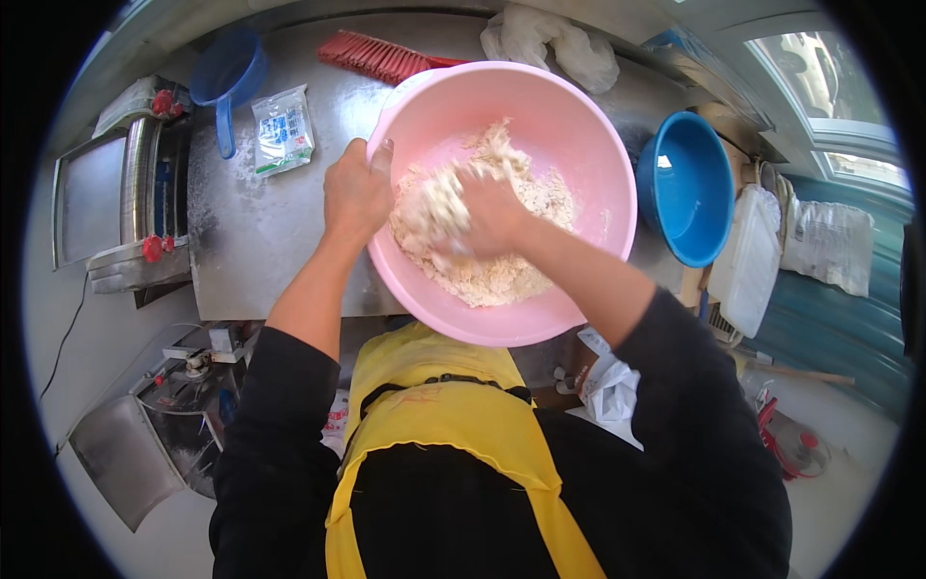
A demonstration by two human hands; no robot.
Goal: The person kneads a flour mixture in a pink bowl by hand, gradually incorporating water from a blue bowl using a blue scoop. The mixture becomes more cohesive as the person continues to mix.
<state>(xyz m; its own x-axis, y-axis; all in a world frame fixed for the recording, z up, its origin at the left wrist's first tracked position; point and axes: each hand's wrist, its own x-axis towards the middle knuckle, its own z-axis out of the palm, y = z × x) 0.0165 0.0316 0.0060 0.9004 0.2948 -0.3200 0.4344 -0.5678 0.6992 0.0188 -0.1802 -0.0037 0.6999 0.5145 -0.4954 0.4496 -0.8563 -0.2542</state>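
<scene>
A large pink plastic basin (579, 116) stands on a steel table, close in front of my yellow apron. Shaggy, crumbly dough (477, 282) lies in its bottom and is heaped towards the left side. My left hand (358, 188) grips the basin's left rim, with the thumb over the edge. Inside the basin, my right hand (481, 213) is in the dough, blurred by motion. Its fingers are partly hidden by dough, so whether they are closed on any cannot be told.
Left on the steel table (246, 239) are a blue plastic dipper (226, 72) and a printed packet (283, 132). A red brush (376, 56) and a plastic bag (550, 43) lie behind the basin. A blue bowl (691, 188) stands right; a roller machine (141, 181) is far left.
</scene>
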